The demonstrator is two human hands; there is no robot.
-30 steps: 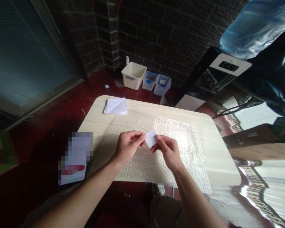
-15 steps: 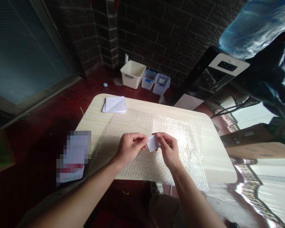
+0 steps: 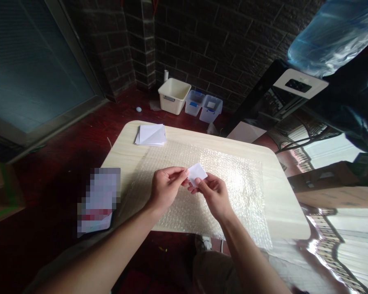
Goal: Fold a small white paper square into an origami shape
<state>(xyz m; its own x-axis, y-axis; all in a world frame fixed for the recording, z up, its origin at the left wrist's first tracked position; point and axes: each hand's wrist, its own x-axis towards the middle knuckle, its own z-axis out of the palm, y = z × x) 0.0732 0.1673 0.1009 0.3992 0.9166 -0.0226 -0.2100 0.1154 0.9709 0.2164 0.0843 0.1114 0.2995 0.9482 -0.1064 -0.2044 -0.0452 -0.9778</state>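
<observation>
A small white piece of paper [image 3: 197, 171], roughly square, is held up between my two hands above the table. My left hand [image 3: 168, 185] pinches its left edge between thumb and fingers. From below, my right hand [image 3: 214, 192] grips the lower right part, its thumb lying on the front face and its fingers behind. Whether the paper is folded in layers I cannot tell. Beneath both hands a sheet of bubble wrap [image 3: 184, 212] covers the middle of the table and hangs over the near edge.
A stack of white paper sheets [image 3: 151, 135] lies on the table [image 3: 290, 192] at its far left corner. Beyond, on the floor, stand a cream basket [image 3: 171, 102] and two clear bins [image 3: 210, 112]. A blurred-out flat object [image 3: 99, 200] is by the table's left edge. Cardboard boxes [image 3: 340, 196] stand at right.
The paper has risen slightly and turned in my hands. My right thumb and fingers have shifted from its upper right edge to its lower part. My left hand keeps its pinch.
</observation>
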